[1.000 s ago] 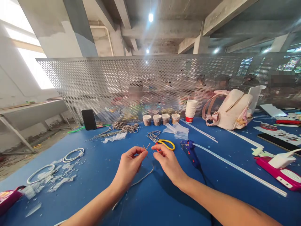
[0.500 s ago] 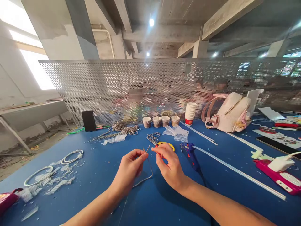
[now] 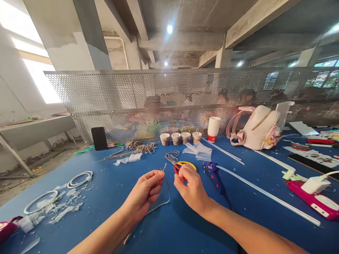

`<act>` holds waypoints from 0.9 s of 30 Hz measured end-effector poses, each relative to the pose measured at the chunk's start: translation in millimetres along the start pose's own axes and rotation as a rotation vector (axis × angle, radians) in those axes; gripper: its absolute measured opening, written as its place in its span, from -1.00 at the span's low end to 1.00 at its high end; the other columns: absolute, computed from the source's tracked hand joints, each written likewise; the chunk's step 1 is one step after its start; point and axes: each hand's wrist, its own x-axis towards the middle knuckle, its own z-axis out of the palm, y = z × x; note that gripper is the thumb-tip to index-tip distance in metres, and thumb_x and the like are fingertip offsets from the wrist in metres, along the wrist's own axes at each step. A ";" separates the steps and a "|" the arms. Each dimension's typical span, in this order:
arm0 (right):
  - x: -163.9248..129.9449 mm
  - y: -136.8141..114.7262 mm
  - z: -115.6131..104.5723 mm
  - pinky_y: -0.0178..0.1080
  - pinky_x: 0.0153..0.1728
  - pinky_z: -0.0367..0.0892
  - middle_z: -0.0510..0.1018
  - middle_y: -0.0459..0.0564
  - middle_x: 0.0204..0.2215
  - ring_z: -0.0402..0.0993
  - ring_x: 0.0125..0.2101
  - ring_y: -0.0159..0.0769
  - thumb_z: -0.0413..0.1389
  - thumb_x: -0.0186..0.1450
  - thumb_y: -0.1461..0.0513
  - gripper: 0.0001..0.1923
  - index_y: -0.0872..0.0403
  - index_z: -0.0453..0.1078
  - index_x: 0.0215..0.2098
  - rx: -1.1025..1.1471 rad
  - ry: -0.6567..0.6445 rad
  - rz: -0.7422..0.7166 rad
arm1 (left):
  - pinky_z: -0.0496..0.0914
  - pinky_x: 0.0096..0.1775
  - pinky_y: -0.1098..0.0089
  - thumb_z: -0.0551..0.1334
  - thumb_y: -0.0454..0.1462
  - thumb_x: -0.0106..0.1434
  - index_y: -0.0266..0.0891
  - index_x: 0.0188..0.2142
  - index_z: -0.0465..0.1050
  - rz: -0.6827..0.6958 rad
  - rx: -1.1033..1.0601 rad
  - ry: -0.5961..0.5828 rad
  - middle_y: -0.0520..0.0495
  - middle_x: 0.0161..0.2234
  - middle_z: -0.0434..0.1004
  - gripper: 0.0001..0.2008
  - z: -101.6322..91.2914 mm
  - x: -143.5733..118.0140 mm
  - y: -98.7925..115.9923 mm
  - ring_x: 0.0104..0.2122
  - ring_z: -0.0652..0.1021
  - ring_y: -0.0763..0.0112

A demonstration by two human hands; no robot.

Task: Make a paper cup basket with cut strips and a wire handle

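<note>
Done well, this wants the left hand (image 3: pixel 146 192) pinching the thin cord (image 3: pixel 169 196) lightly near its twisted tip — strands together, slack lying loose — and the right hand (image 3: pixel 192 187) approaching without tugging. The left grip is raised over the counter (image 3: pixel 106 192), thumb and forefinger pressed on the cord, other fingers folded under; the tip pokes up past them, the rest looping down between the forearms. Just beside, the right hand bends inward, fingers curled before a red-and-yellow-handled tool (image 3: pixel 183 162) — whether its grip holds anything, I cannot tell.
</note>
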 end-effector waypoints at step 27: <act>6.4 -12.1 17.3 -0.35 -0.45 0.15 0.46 -0.13 -0.46 0.29 -0.41 -0.38 0.21 0.03 0.08 -0.74 0.08 0.47 -0.39 0.688 -0.122 0.891 | 0.16 -0.68 0.51 0.22 -0.40 -0.12 -0.26 -0.33 0.38 0.244 0.165 0.067 0.17 -0.67 0.31 -0.73 1.6 6.0 -5.9 -0.71 0.28 0.55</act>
